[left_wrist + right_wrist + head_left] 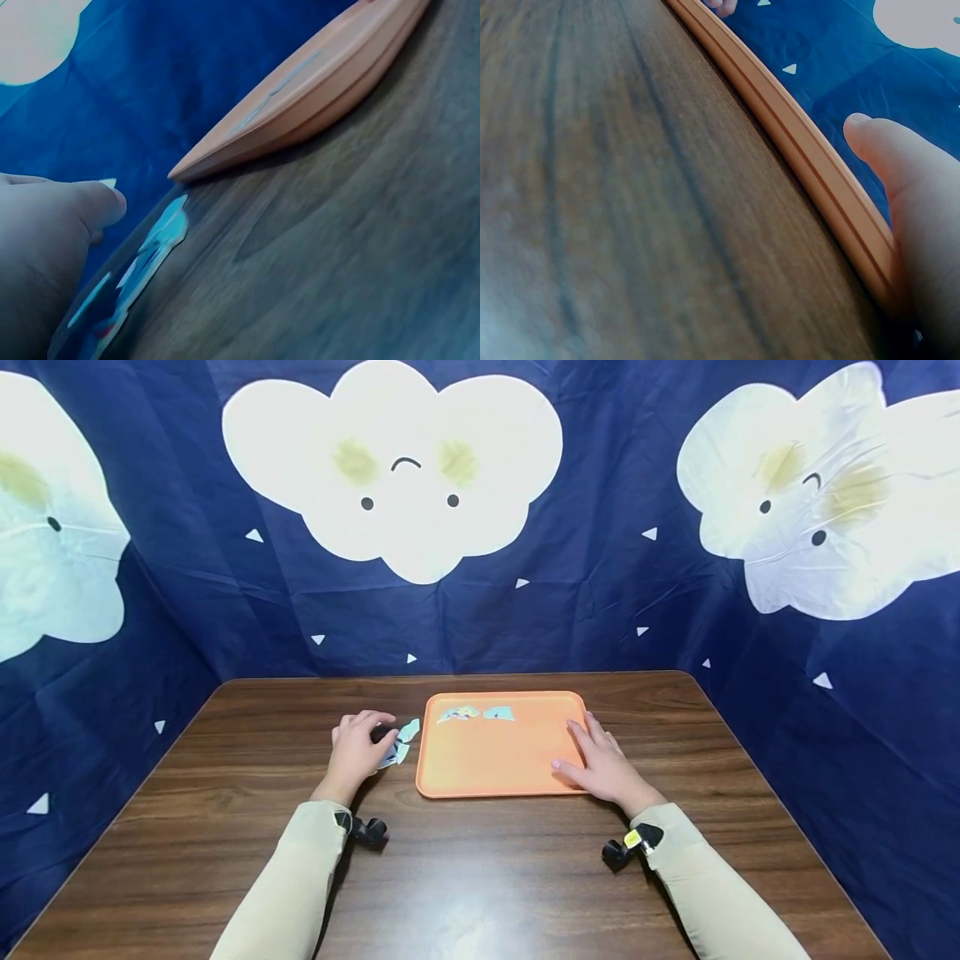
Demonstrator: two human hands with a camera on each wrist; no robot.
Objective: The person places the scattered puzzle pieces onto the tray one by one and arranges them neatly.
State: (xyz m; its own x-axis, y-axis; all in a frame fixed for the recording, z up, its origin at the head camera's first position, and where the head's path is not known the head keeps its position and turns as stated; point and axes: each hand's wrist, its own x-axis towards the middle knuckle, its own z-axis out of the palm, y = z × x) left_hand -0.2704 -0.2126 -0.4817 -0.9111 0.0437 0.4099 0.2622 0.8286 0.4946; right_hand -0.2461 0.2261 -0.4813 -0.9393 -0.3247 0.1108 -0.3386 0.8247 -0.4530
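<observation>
On the table lies a shallow orange tray (495,768) with two flat printed pieces near its far-left edge: a multicoloured piece (458,713) and a light-blue piece (498,713). My left hand (358,745) is bent over several light-blue cut pieces (408,730) left of the tray, thumb and forefinger apart. A small pale tip shows by the thumb (105,206) in the left wrist view; whether it is a piece or the curtain, I cannot tell. My right hand (603,762) rests on the tray's right rim with fingers spread, the thumb (889,150) reaching over its near side.
The brown wood-grain table (480,877) stretches around the tray. A dark blue curtain (600,627) with white clouds and small triangles hangs behind and at both sides. Black cameras sit on the left wrist (369,832) and the right wrist (618,855).
</observation>
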